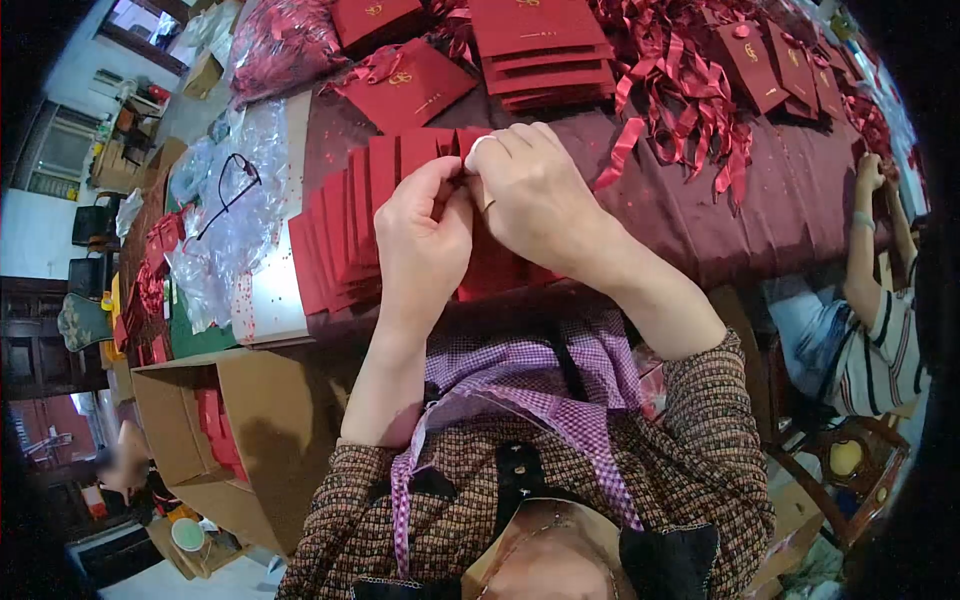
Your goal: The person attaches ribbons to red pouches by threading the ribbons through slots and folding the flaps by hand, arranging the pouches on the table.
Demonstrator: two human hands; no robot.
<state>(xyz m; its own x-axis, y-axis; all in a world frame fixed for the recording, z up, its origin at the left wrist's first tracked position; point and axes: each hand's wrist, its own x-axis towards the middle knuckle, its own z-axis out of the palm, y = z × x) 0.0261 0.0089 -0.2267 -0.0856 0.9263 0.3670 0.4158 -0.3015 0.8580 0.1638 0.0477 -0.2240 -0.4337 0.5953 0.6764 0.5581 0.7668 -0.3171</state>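
Observation:
My left hand (425,225) and my right hand (530,190) meet at the upper edge of a red bag or card, fingers pinched together. What the fingertips grip is too small to make out. A white wrap shows on one right fingertip. Beneath and left of my hands, a fanned row of red cards or bags (335,230) lies on the dark red cloth (790,190). Beyond them is a stack of red bags (545,60) with gold print, and a single red bag (405,85) to its left. Loose red ribbons (690,110) hang right of the stack.
Clear plastic (225,200) with black glasses (230,195) lies at the left. An open cardboard box (240,430) stands below the table's left end. At far right sits another person (870,320), hands at the table. More red bags (755,70) lie at upper right.

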